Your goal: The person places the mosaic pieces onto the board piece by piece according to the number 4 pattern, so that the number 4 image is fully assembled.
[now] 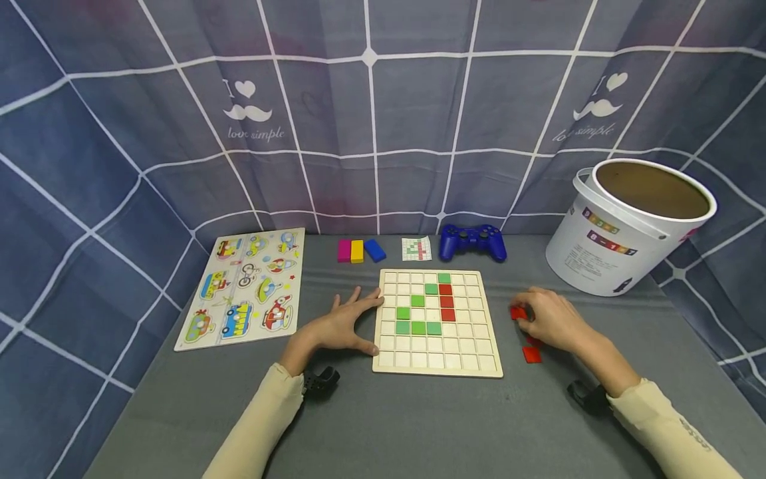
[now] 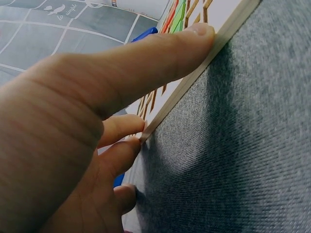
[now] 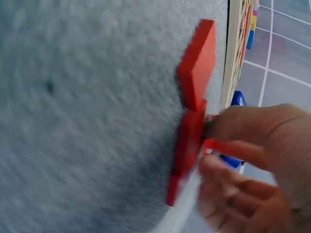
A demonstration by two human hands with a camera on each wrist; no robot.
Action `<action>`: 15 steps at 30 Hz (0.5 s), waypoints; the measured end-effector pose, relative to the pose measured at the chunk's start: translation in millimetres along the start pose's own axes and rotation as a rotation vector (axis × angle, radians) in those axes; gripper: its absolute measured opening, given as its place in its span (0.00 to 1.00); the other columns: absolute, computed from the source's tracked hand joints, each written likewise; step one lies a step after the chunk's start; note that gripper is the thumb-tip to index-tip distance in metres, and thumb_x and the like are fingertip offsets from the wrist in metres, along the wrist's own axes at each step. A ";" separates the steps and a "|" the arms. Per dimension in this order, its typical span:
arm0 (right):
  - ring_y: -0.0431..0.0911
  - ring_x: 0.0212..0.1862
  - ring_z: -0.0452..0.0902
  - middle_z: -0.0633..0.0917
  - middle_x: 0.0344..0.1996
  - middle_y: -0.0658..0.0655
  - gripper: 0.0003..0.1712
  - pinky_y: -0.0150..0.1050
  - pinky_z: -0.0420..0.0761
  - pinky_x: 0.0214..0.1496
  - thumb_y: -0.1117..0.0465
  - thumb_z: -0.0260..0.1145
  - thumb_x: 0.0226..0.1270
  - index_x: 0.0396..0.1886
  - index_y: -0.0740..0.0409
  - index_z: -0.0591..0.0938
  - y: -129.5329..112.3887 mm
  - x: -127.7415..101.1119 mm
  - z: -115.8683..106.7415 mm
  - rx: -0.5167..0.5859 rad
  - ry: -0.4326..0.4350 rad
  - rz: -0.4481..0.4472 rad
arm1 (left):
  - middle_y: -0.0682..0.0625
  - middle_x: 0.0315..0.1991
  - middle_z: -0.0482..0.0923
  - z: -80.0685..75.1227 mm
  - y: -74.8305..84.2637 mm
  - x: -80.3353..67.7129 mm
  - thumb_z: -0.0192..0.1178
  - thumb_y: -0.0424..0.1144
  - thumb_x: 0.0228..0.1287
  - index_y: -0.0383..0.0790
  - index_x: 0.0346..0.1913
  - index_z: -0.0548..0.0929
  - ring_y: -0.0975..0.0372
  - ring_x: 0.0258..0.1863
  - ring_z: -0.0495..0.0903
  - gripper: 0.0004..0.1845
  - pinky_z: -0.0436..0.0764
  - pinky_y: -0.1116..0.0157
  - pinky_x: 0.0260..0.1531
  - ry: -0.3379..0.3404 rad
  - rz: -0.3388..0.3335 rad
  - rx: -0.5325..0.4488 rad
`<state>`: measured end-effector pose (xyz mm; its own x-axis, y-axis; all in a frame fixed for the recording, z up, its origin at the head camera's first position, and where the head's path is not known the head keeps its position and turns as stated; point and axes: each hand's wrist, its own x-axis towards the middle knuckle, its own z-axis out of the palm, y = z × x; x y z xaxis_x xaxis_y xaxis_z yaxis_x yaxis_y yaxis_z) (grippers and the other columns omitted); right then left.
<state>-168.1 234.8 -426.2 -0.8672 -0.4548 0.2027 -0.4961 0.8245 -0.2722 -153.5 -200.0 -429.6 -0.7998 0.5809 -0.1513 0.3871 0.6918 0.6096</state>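
Observation:
A square wooden grid board (image 1: pixel 433 359) lies in the middle of the table. It carries several green tiles (image 1: pixel 418 328) and a column of three red tiles (image 1: pixel 446 301). My left hand (image 1: pixel 341 324) is spread along the board's left edge, thumb and fingertips touching it, as the left wrist view also shows. Right of the board, my right hand (image 1: pixel 553 320) pinches a red tile (image 1: pixel 518 313) between thumb and fingers. Close by on the cloth lie loose red tiles (image 1: pixel 532 354); in the right wrist view such tiles (image 3: pixel 198 63) sit in a touching row.
Behind the board are a small pattern card (image 1: pixel 415 249), a blue game controller (image 1: pixel 473 242) and pink, yellow and blue blocks (image 1: pixel 357 251). A picture puzzle board (image 1: pixel 245 286) lies at left. A white bucket (image 1: pixel 604 246) stands at back right, before a blue checked curtain (image 1: pixel 413 113).

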 end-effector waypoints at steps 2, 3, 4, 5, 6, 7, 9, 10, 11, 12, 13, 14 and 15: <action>0.42 0.28 0.73 0.84 0.37 0.55 0.16 0.42 0.73 0.27 0.65 0.75 0.51 0.42 0.59 0.88 -2.0 -0.6 1.6 0.006 0.033 -0.014 | 0.50 0.81 0.41 0.1 0.2 0.5 0.78 0.50 0.51 0.44 0.79 0.58 0.44 0.78 0.32 0.56 0.27 0.35 0.67 -0.004 -0.001 -0.003; 0.41 0.28 0.73 0.85 0.37 0.54 0.15 0.41 0.73 0.27 0.65 0.75 0.52 0.42 0.59 0.88 -4.0 -0.2 2.7 0.009 0.051 -0.024 | 0.50 0.81 0.41 0.1 0.3 0.7 0.78 0.50 0.51 0.44 0.79 0.58 0.44 0.78 0.32 0.56 0.27 0.35 0.67 -0.005 -0.002 -0.004; 0.41 0.28 0.73 0.84 0.38 0.54 0.15 0.40 0.73 0.28 0.64 0.75 0.53 0.42 0.59 0.88 -6.6 0.4 3.9 0.014 0.071 -0.035 | 0.50 0.81 0.42 0.2 0.2 1.0 0.78 0.50 0.50 0.44 0.79 0.58 0.44 0.78 0.32 0.56 0.27 0.35 0.67 -0.006 -0.003 -0.006; 0.40 0.28 0.72 0.84 0.38 0.53 0.15 0.39 0.73 0.27 0.64 0.75 0.53 0.42 0.59 0.88 -9.6 1.0 5.3 0.018 0.086 -0.052 | 0.50 0.81 0.42 0.5 0.0 1.3 0.78 0.50 0.50 0.44 0.79 0.58 0.44 0.78 0.32 0.56 0.27 0.35 0.67 -0.007 -0.004 -0.003; 0.40 0.27 0.72 0.84 0.37 0.53 0.15 0.38 0.72 0.27 0.64 0.75 0.53 0.43 0.59 0.88 -13.2 1.7 6.8 0.025 0.096 -0.070 | 0.50 0.81 0.42 0.8 -0.1 1.8 0.78 0.50 0.50 0.44 0.79 0.58 0.44 0.78 0.32 0.56 0.27 0.35 0.67 -0.007 -0.004 -0.001; 0.39 0.26 0.71 0.83 0.37 0.52 0.15 0.37 0.72 0.26 0.64 0.75 0.54 0.43 0.59 0.88 -17.4 2.7 8.3 0.036 0.106 -0.092 | 0.50 0.81 0.42 0.8 -0.3 2.0 0.78 0.50 0.50 0.44 0.79 0.58 0.44 0.78 0.32 0.56 0.27 0.35 0.67 -0.008 -0.003 0.004; 0.39 0.26 0.70 0.82 0.36 0.51 0.14 0.35 0.70 0.25 0.65 0.75 0.55 0.43 0.59 0.88 -26.7 4.6 12.6 0.057 0.116 -0.135 | 0.50 0.81 0.42 0.7 -0.6 2.4 0.78 0.51 0.51 0.45 0.79 0.57 0.45 0.78 0.32 0.56 0.27 0.35 0.67 -0.010 -0.002 0.014; 0.38 0.26 0.70 0.82 0.36 0.50 0.14 0.35 0.70 0.25 0.65 0.76 0.55 0.43 0.59 0.87 -31.8 5.2 15.1 0.066 0.121 -0.156 | 0.50 0.81 0.42 0.6 -0.6 2.6 0.78 0.51 0.51 0.45 0.79 0.57 0.45 0.78 0.32 0.56 0.28 0.35 0.67 -0.011 -0.001 0.018; 0.38 0.25 0.69 0.81 0.35 0.50 0.14 0.34 0.70 0.24 0.65 0.76 0.55 0.42 0.58 0.87 -36.8 5.8 17.8 0.073 0.119 -0.174 | 0.50 0.81 0.41 0.5 -0.5 2.6 0.78 0.51 0.51 0.45 0.79 0.57 0.45 0.78 0.32 0.56 0.28 0.35 0.67 -0.011 0.000 0.021; 0.37 0.25 0.69 0.81 0.35 0.49 0.13 0.34 0.70 0.24 0.65 0.76 0.55 0.42 0.58 0.86 -41.7 6.7 20.7 0.081 0.115 -0.191 | 0.50 0.81 0.41 0.4 -0.3 2.5 0.78 0.51 0.51 0.45 0.79 0.57 0.44 0.78 0.32 0.56 0.28 0.35 0.67 -0.011 0.000 0.020; 0.37 0.25 0.69 0.81 0.35 0.49 0.13 0.34 0.70 0.24 0.65 0.76 0.55 0.41 0.57 0.86 -46.8 7.9 23.6 0.086 0.111 -0.206 | 0.50 0.81 0.41 0.1 -0.1 2.1 0.78 0.51 0.51 0.45 0.79 0.57 0.45 0.78 0.32 0.56 0.27 0.35 0.67 -0.011 -0.002 0.018; 0.36 0.26 0.69 0.81 0.36 0.48 0.13 0.33 0.71 0.25 0.65 0.75 0.55 0.40 0.56 0.85 -51.5 9.2 26.5 0.085 0.105 -0.220 | 0.50 0.81 0.41 -0.2 0.2 1.6 0.78 0.50 0.51 0.45 0.79 0.57 0.45 0.78 0.32 0.56 0.27 0.35 0.67 -0.010 -0.005 0.014; 0.35 0.26 0.69 0.81 0.36 0.48 0.13 0.33 0.71 0.25 0.65 0.75 0.54 0.40 0.55 0.85 -56.1 10.5 29.3 0.087 0.098 -0.232 | 0.50 0.81 0.41 -0.5 0.4 0.9 0.78 0.50 0.51 0.45 0.79 0.57 0.45 0.78 0.32 0.56 0.27 0.35 0.67 -0.008 -0.010 0.010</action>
<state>-150.7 173.9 -436.3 -0.7239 -0.5898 0.3580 -0.6863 0.6684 -0.2867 -154.3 -199.5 -429.1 -0.7997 0.5776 -0.1638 0.3841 0.7018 0.5999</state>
